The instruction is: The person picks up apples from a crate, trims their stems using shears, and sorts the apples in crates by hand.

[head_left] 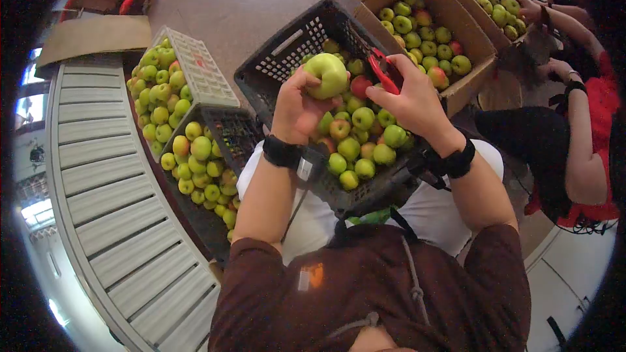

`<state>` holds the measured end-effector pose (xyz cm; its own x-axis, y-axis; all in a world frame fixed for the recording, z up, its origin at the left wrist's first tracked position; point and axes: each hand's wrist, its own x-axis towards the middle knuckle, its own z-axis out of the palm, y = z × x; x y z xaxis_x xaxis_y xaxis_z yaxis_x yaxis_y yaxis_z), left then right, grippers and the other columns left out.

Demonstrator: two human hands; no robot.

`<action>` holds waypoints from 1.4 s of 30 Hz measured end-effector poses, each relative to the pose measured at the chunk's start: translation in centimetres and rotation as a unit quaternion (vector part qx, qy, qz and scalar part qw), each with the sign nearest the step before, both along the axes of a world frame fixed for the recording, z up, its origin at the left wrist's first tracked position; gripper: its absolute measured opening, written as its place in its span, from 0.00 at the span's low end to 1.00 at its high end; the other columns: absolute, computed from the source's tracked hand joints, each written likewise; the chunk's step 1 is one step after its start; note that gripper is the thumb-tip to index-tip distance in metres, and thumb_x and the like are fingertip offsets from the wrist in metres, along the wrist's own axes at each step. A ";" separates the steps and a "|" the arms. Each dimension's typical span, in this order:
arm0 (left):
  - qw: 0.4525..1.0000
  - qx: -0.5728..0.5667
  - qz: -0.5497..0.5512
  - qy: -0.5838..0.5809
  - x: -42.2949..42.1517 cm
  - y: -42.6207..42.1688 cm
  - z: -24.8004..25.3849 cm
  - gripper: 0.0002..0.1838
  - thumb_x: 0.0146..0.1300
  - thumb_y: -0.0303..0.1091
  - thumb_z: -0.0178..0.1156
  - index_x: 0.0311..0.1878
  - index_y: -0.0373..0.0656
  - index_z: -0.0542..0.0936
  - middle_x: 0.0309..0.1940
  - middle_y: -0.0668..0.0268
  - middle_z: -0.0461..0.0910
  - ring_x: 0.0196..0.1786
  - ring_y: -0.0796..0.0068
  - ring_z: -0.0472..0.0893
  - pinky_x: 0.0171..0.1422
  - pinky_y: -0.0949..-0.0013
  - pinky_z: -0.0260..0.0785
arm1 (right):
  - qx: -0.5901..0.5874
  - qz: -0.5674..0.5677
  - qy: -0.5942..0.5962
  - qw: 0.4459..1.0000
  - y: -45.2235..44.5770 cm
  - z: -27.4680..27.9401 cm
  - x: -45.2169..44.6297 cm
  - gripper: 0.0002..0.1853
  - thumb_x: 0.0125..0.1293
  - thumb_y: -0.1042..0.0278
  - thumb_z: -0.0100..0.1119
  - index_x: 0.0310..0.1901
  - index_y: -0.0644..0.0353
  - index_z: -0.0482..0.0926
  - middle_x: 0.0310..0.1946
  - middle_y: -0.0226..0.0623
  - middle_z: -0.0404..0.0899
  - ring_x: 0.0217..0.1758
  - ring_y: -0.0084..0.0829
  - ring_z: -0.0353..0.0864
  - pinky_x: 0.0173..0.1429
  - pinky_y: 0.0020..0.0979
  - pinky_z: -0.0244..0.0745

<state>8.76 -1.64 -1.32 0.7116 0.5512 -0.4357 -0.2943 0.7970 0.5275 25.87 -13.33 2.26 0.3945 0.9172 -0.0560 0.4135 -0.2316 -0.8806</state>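
A large green apple (327,75) is held up in my left hand (297,105), its fingers curled round the fruit's lower left side. My right hand (417,99) grips red-handled clippers (383,72), which point up and to the left, a short way right of the apple and apart from it. Both hands are over a black perforated crate (287,42) on my lap, with many green and reddish apples (363,118) inside. A redder apple (359,86) lies between my hands.
Left of me stand a white crate (207,72) and a black crate (225,132) of apples, beside a slatted conveyor (120,202). Cardboard boxes (475,42) with apples are at the upper right. A co-worker's arm (582,127) and hands are at the right.
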 end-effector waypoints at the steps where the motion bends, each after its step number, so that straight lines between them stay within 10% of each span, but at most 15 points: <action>1: 1.000 0.001 0.003 0.003 -0.1 0.0 0.1 0.20 0.52 0.25 0.48 0.51 0.43 0.67 0.47 0.58 0.74 0.49 0.59 0.76 0.41 0.60 0.70 | -0.004 0.000 0.001 1.000 0.0 0.0 0.0 0.27 0.47 0.57 0.67 0.45 0.66 0.72 0.35 0.47 0.80 0.39 0.39 0.81 0.45 0.34 0.73; 10: 0.970 0.211 -0.115 0.033 1.7 -2.1 1.3 0.32 0.47 0.17 0.51 0.61 0.38 0.62 0.51 0.60 0.70 0.53 0.69 0.73 0.57 0.67 0.67 | -0.034 0.036 0.113 0.992 0.1 -2.2 0.4 0.33 0.45 0.53 0.68 0.48 0.68 0.71 0.39 0.45 0.78 0.40 0.34 0.79 0.46 0.31 0.72; 20: 0.948 0.264 -0.167 0.065 3.5 -3.6 0.1 0.35 0.54 0.27 0.59 0.65 0.41 0.57 0.55 0.58 0.68 0.51 0.68 0.74 0.51 0.69 0.69 | -0.032 0.057 0.306 0.950 -1.0 -4.3 4.8 0.33 0.43 0.59 0.70 0.50 0.67 0.70 0.41 0.36 0.76 0.41 0.24 0.75 0.45 0.26 0.71; 24: 0.976 0.172 -0.041 0.123 3.2 -1.9 0.9 0.25 0.59 0.27 0.56 0.60 0.40 0.61 0.52 0.59 0.70 0.52 0.62 0.75 0.45 0.66 0.72 | -0.140 0.019 -0.075 0.987 2.1 -7.8 14.9 0.31 0.43 0.54 0.67 0.46 0.69 0.73 0.36 0.43 0.79 0.38 0.30 0.78 0.44 0.29 0.73; 28: 0.977 0.141 0.114 0.113 1.7 0.3 0.8 0.16 0.62 0.29 0.52 0.53 0.40 0.66 0.48 0.60 0.71 0.50 0.61 0.75 0.44 0.67 0.71 | -0.367 -0.094 -0.240 0.894 3.9 -13.1 22.1 0.33 0.42 0.53 0.68 0.46 0.68 0.72 0.34 0.48 0.78 0.41 0.39 0.80 0.44 0.36 0.75; 42: 0.944 0.135 0.256 0.160 -2.3 3.7 1.0 0.06 0.66 0.30 0.49 0.40 0.39 0.72 0.39 0.65 0.76 0.44 0.72 0.77 0.41 0.71 0.68 | -0.512 -0.084 -0.333 0.787 2.9 -27.3 26.7 0.26 0.49 0.50 0.60 0.49 0.54 0.76 0.50 0.46 0.76 0.55 0.44 0.74 0.55 0.41 0.70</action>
